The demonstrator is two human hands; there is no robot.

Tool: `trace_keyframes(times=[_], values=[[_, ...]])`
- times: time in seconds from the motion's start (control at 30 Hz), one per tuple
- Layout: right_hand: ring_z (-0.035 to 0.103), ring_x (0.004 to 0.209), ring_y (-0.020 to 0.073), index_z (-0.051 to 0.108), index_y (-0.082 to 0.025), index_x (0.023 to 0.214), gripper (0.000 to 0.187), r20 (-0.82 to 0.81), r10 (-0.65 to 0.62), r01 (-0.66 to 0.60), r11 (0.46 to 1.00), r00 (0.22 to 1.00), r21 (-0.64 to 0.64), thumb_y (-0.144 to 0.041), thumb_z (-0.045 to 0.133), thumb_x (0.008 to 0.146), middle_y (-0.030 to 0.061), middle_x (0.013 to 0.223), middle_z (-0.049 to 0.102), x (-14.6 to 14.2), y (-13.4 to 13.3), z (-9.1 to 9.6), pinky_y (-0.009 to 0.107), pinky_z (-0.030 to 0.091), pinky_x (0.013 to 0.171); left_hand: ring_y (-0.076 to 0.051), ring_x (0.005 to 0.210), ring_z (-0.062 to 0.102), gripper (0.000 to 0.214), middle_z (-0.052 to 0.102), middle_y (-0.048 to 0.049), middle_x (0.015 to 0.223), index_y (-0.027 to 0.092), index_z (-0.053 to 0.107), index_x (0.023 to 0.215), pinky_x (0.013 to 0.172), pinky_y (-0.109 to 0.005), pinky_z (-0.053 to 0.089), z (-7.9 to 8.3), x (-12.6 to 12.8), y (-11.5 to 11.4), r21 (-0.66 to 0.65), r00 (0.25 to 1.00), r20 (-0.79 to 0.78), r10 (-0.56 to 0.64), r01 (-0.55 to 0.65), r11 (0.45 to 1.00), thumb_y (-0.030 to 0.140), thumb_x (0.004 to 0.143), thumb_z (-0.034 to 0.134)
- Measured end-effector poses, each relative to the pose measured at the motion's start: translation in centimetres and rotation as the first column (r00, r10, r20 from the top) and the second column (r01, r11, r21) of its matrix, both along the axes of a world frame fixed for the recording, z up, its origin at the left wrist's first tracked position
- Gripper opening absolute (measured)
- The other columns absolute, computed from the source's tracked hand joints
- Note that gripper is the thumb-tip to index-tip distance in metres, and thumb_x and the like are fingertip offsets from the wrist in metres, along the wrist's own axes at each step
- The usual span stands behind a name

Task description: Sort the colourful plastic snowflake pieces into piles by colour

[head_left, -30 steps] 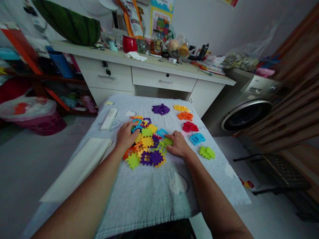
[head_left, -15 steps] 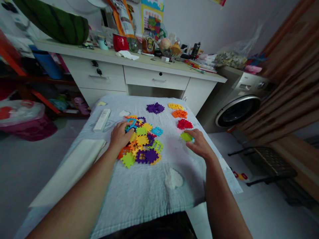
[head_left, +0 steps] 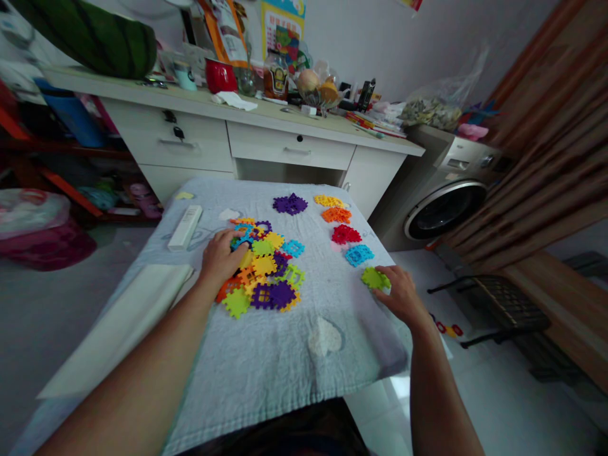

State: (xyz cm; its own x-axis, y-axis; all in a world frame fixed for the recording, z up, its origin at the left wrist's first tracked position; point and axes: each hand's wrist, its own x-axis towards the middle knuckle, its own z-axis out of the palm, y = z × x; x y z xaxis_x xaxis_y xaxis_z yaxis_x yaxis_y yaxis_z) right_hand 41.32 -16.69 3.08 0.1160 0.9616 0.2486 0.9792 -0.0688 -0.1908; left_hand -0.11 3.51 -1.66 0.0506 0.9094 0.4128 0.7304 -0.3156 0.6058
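My left hand (head_left: pixel 219 258) rests at the left edge of a mixed pile of toothed plastic building pieces (head_left: pixel 263 265) in yellow, purple, orange, blue and green. Its thumb and fingers are apart, and the fingertips touch blue pieces there. At the table's right side, my right hand (head_left: pixel 403 292) pinches a green toothed building piece (head_left: pixel 375 278) by its right edge, low over the cloth. Beyond that piece, same-colour groups lie in a row: blue (head_left: pixel 360 254), red (head_left: pixel 346 234), orange (head_left: pixel 336 215) and yellow (head_left: pixel 329 201). A purple group (head_left: pixel 290 204) lies at the far middle.
A light blue cloth (head_left: pixel 285 367) covers the table. A white box (head_left: pixel 185 228) and a folded white sheet (head_left: pixel 118 323) lie on the left. Behind stands a white desk (head_left: pixel 294 149) crowded with items, beside a washing machine (head_left: pixel 444 202). A low stool (head_left: pixel 503 307) is on the right.
My right hand has moved right and nearer with the green piece, uncovering the blue group. My left hand stays on the pile's left edge. The view has shifted slightly.
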Motion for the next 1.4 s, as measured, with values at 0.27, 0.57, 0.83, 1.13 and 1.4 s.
trace_keyframes(times=[0.27,0.57,0.83,1.13,1.4], values=[[0.053,0.111,0.0312,0.063,-0.021,0.118,0.042,0.019,0.022,-0.022,0.999,1.000,0.029,-0.035,0.065,0.079,0.0137,0.120,0.058,-2.0,2.2,1.9,0.049,0.040,0.099,-0.026,0.116,0.056,0.030,0.061,-0.0084,0.119,0.022,0.065,0.105,0.105,-0.042,0.043,-0.1,0.1,-0.1,0.026,1.000,0.015,-0.011,0.010,1.000,0.037,0.081,0.055],[0.056,0.109,0.0251,0.061,-0.017,0.121,0.037,-0.091,0.453,-0.459,0.886,0.887,-0.063,-0.026,0.064,0.084,0.0119,0.116,0.062,-13.4,10.7,4.8,0.041,0.042,0.098,-0.026,0.113,0.057,0.029,0.063,-0.0079,0.117,0.022,0.065,0.105,0.102,-0.042,0.044,0.2,0.1,-0.2,0.012,1.000,0.015,-0.018,0.018,1.000,0.036,0.081,0.055],[0.056,0.107,0.0238,0.060,-0.014,0.122,0.042,-0.124,0.342,-0.356,0.927,0.932,-0.117,-0.027,0.066,0.083,0.0136,0.114,0.064,-15.7,15.6,-0.5,0.036,0.040,0.096,-0.025,0.112,0.058,0.028,0.063,-0.0067,0.116,0.023,0.065,0.104,0.102,-0.041,0.044,-0.2,0.0,0.0,0.027,1.000,0.021,-0.013,0.013,1.000,0.036,0.081,0.056],[0.057,0.101,0.0216,0.064,-0.015,0.117,0.041,-0.199,0.301,-0.312,0.950,0.933,-0.028,-0.017,0.065,0.075,0.0108,0.107,0.064,-14.3,15.5,-1.7,0.033,0.043,0.094,-0.026,0.114,0.057,0.028,0.063,-0.0065,0.118,0.024,0.065,0.104,0.104,-0.042,0.043,0.0,0.1,-0.2,0.002,1.000,0.021,-0.002,0.002,1.000,0.037,0.082,0.055],[0.059,0.104,0.0238,0.065,-0.014,0.115,0.039,-0.170,0.204,-0.192,0.978,0.964,0.086,-0.014,0.064,0.076,0.0134,0.113,0.064,-9.5,13.8,2.5,0.037,0.044,0.097,-0.026,0.114,0.057,0.028,0.062,-0.0069,0.118,0.023,0.065,0.105,0.104,-0.041,0.043,0.4,0.2,-0.5,0.005,1.000,0.023,0.008,-0.008,1.000,0.037,0.081,0.055]])
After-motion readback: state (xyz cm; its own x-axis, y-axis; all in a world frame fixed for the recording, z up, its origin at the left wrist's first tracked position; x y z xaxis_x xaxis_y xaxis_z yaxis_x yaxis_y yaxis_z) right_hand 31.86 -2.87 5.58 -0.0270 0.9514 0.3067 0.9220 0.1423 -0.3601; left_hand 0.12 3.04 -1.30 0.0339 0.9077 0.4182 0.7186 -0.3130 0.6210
